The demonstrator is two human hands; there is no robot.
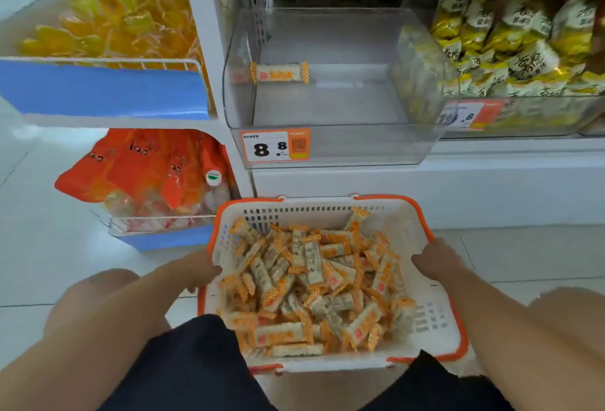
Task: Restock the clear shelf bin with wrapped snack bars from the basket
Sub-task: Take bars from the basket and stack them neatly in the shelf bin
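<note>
A white basket (432, 315) with an orange rim sits on the floor in front of me, piled with several wrapped snack bars (314, 283) in white and orange wrappers. My left hand (196, 268) grips the basket's left rim. My right hand (435, 261) grips its right rim. Above, on the low shelf, stands the clear shelf bin (330, 145) with an orange price tag reading 8.8. One single snack bar (280, 72) lies at its back left; the remainder of the bin's floor is bare.
To the right, a second clear bin (523, 116) holds yellow and white snack packs. On the left, wire racks with blue fronts hold yellow bags (108, 18) and orange bags (147, 168). My knees flank the basket on the white tiled floor.
</note>
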